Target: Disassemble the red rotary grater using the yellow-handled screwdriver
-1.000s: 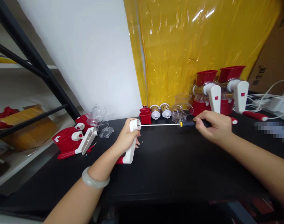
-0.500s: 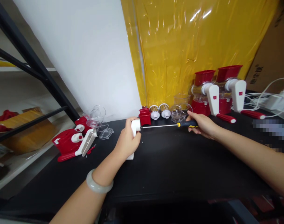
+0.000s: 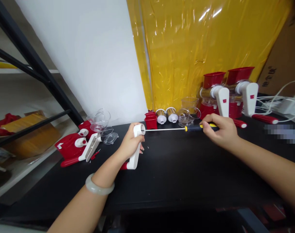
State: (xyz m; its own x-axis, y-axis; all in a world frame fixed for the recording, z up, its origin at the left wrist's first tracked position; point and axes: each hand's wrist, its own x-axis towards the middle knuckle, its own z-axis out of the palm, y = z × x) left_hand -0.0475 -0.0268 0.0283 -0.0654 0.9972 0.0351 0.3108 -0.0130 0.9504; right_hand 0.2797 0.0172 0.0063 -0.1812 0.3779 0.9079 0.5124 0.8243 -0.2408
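Note:
My left hand [image 3: 131, 141] is closed around a white crank handle [image 3: 133, 160] with a red grip at its lower end. The crank's round hollow end faces right. In my right hand [image 3: 221, 130] is a screwdriver [image 3: 195, 128] with a black and yellow handle, held level. Its long shaft points left, and the tip sits inside the crank's round opening; what it touches in there is hidden. A tiny light bit [image 3: 148, 147] lies on the black table [image 3: 176, 174] just right of my left hand.
Red grater bases [image 3: 69, 145] with another white crank [image 3: 91, 147] and clear plastic parts [image 3: 101, 121] lie left. Along the back stand a red hopper [image 3: 151, 120], two grater drums [image 3: 166, 116], clear housings [image 3: 188, 115] and two assembled rotary graters [image 3: 214, 97]. White cables [image 3: 268, 106] are at right.
My left hand has turned the crank, so its round opening and red grip now show. My right hand has shifted right and changed its hold to over the screwdriver's handle.

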